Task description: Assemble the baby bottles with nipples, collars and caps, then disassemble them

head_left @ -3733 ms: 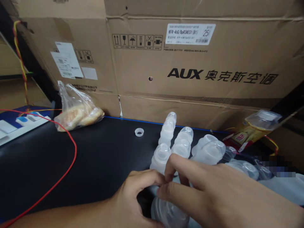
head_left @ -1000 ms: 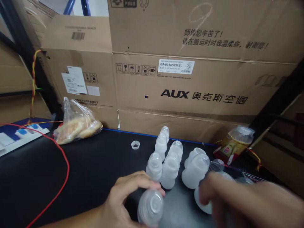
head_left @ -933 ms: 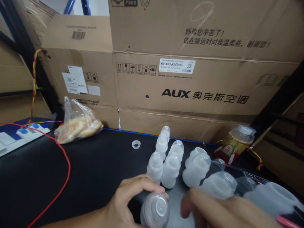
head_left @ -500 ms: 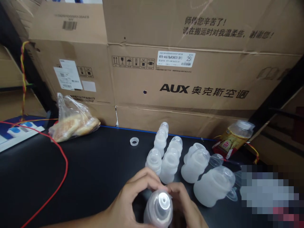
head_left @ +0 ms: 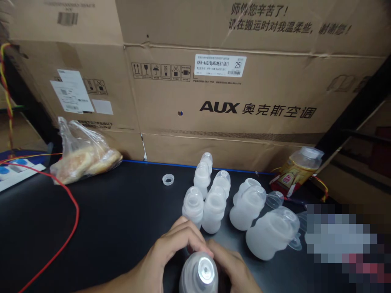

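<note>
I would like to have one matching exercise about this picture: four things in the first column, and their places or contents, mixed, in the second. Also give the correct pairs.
Things
1. Small ring
2. Plastic bag
3. Red cable
4. Nearest bottle

Places or contents
A. Curving down the left side of the view
B. Between the left hand and the right hand
C. Bread-like pieces inside
D. Alone on the black tabletop

Pairs: 1-D, 2-C, 3-A, 4-B
</note>
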Tool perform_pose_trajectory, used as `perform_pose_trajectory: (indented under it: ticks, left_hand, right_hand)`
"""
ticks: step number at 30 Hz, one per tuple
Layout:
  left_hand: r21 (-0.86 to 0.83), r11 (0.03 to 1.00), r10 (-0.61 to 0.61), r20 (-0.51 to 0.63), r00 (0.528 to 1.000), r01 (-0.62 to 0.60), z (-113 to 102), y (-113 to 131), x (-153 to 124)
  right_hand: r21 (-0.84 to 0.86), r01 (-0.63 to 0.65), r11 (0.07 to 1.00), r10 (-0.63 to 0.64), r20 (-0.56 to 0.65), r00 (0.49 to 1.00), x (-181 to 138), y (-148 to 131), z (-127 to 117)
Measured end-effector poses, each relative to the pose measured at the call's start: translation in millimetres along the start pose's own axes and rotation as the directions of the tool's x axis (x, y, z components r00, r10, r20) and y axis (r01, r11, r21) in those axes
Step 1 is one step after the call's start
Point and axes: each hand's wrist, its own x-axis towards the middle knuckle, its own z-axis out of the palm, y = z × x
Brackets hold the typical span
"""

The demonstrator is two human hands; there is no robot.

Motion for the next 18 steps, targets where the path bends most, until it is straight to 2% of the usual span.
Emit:
perform_pose_trajectory:
  ticks: [4,10,18]
  left_hand:
    - [0.065,0.998,0.006,0.048,0.999,-0.009,-3.5,-0.4,3.2]
    - [0.125,0.977,0.174,0.021,0.985,-0.175,-4.6,-3.5,7.8]
    - [0.225,0.941,0.259,-0.006,0.966,-0.251,-3.8,-8.2,4.6]
  right_hand:
    - [0.048,0.000,0.999,0.000,-0.003,1.000,0.3,-5.1,0.2]
    - [0.114,-0.014,0.993,0.012,0.019,1.000,0.2,-13.1,-3.2]
    - [0.019,-0.004,1.000,0.004,-0.008,1.000,-3.2,-7.0,-5.5]
